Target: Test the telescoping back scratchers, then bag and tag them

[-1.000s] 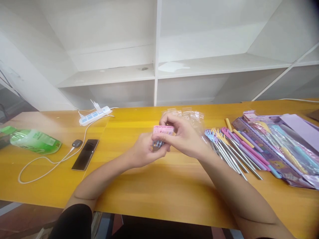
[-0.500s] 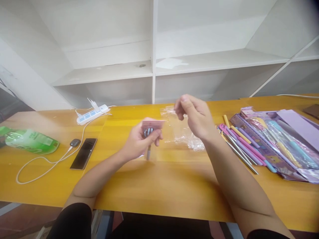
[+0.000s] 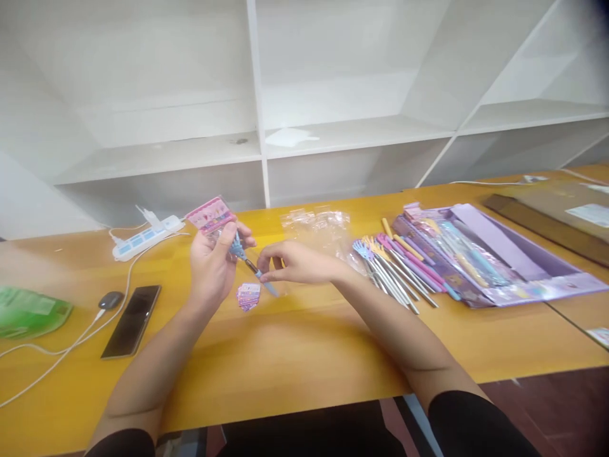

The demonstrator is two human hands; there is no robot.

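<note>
My left hand (image 3: 209, 266) is raised above the yellow table (image 3: 304, 355), closed on a clear packet with a pink header card (image 3: 210, 214) that holds a blue hand-shaped stick (image 3: 240, 251). My right hand (image 3: 290, 261) rests just to its right, fingers pinching the lower end of that packet near the stick's tip (image 3: 266, 284). A small pink card (image 3: 248, 295) lies on the table below both hands.
Empty clear bags (image 3: 316, 225) lie behind my right hand. Several coloured hand-shaped sticks (image 3: 387, 266) and a purple display box (image 3: 480, 257) fill the right. A phone (image 3: 131, 312), power strip (image 3: 145, 231), cable and green pack (image 3: 28, 312) lie left. White shelves (image 3: 257, 146) stand behind.
The view swung right. My right hand came down from above the clear bags to the packet's lower end. My left hand lifted and tilted the packet.
</note>
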